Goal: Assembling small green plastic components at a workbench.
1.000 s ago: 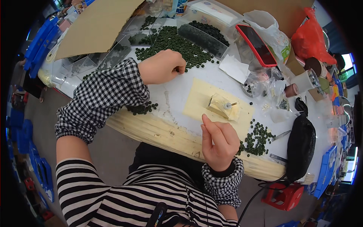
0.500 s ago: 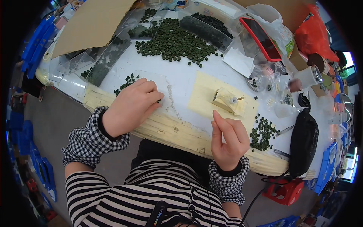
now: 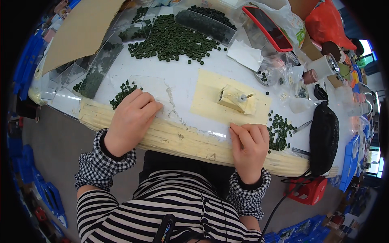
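My left hand point(image 3: 131, 117) lies palm down on the white table near its padded front edge point(image 3: 182, 139). Its fingers are curled together, just below a small heap of dark green discs point(image 3: 122, 91), and I see nothing in it. My right hand point(image 3: 249, 143) rests on the front edge with thumb and forefinger pinched together at the rim of a pale yellow mat point(image 3: 208, 101). Whether anything is between them is too small to tell. On the mat stands a small cream block with a metal pin point(image 3: 237, 99). A second small heap of green discs point(image 3: 279, 128) lies right of my right hand.
A big spread of green discs point(image 3: 174, 38) and clear trays point(image 3: 204, 22) fill the far side. A cardboard sheet point(image 3: 81, 32) lies far left, a red-framed tablet point(image 3: 267, 28) far right. A black pouch point(image 3: 324, 137), tweezers point(image 3: 302, 126) and tape rolls point(image 3: 324, 65) sit right.
My left hand has drawn back from the big disc spread to the near left edge beside the small heap. My right hand has slid down to the mat's front rim.
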`<state>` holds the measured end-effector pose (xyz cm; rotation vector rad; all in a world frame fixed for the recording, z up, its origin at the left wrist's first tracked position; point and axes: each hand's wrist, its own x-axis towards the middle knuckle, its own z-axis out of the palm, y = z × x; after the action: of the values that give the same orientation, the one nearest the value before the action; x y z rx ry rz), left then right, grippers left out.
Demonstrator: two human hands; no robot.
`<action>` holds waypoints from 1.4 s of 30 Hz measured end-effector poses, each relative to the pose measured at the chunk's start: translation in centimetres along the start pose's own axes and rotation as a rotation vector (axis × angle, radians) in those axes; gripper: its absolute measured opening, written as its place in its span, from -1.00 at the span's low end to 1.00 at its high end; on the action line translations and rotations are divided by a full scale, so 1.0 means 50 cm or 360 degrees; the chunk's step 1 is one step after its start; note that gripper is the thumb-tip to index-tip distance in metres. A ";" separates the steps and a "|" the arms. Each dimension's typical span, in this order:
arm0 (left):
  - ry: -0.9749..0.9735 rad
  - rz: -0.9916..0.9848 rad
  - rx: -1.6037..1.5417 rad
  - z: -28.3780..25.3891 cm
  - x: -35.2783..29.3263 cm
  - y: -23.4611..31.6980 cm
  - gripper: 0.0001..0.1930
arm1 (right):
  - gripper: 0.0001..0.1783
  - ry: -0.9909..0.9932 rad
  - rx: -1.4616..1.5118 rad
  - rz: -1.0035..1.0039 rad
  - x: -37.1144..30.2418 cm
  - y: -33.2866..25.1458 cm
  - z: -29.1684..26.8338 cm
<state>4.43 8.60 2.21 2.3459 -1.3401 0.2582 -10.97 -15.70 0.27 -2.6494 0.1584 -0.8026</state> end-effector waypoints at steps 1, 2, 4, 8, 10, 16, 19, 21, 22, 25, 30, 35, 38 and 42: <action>-0.0011 0.0006 0.0029 -0.001 0.003 0.001 -0.80 | -0.84 0.0001 -0.0039 -0.0013 -0.001 0.000 0.001; -0.0021 0.0012 0.0061 -0.002 0.005 0.002 -0.80 | -0.84 0.0007 -0.0036 -0.0010 -0.001 -0.001 0.002; -0.0037 0.0045 0.0084 -0.002 0.005 0.000 -0.78 | -0.85 0.0020 -0.0028 -0.0005 0.001 -0.003 0.004; 0.0152 0.0212 0.0199 0.009 0.002 -0.002 -0.75 | -0.85 -0.0023 0.0047 0.0063 0.001 -0.006 0.005; 0.0212 0.0232 0.0166 0.015 -0.002 0.002 -0.76 | -0.83 -0.0052 0.0055 0.0062 0.001 -0.006 0.003; 0.0285 -0.0186 -0.0991 0.033 0.012 0.076 -0.80 | -0.71 0.0279 0.0225 0.0073 0.002 -0.025 0.005; 0.0232 -0.0512 -0.2032 0.057 0.023 0.119 -0.85 | -0.66 0.0311 0.0356 -0.0074 0.017 -0.044 0.005; 0.0123 -0.0686 -0.2520 0.064 0.049 0.134 -0.82 | -0.67 0.0331 0.0436 -0.0018 0.027 -0.048 0.000; 0.0063 -0.0776 -0.2761 0.066 0.061 0.137 -0.81 | -0.68 0.0342 0.0478 0.0009 0.031 -0.050 -0.001; -0.0057 -0.0972 -0.3090 0.097 0.078 0.125 -0.78 | -0.67 0.0383 0.0570 0.0026 0.049 -0.055 -0.002; -0.0060 -0.1038 -0.3320 0.121 0.074 0.116 -0.79 | -0.69 0.0364 0.0745 0.0077 0.054 -0.049 0.017; -0.0063 -0.1100 -0.3289 0.116 0.073 0.122 -0.78 | -0.73 0.0279 0.0861 0.0174 0.048 -0.045 0.017; -0.0081 -0.1074 -0.3262 0.115 0.073 0.126 -0.76 | -0.76 0.0284 0.0960 0.0265 0.048 -0.042 0.023; -0.0107 -0.1075 -0.3222 0.113 0.075 0.127 -0.76 | -0.77 0.0264 0.1031 0.0308 0.046 -0.042 0.024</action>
<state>0.67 0.35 0.23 0.7835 -0.1740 -0.9342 -8.41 -13.87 1.30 -1.9318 0.1611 -0.8351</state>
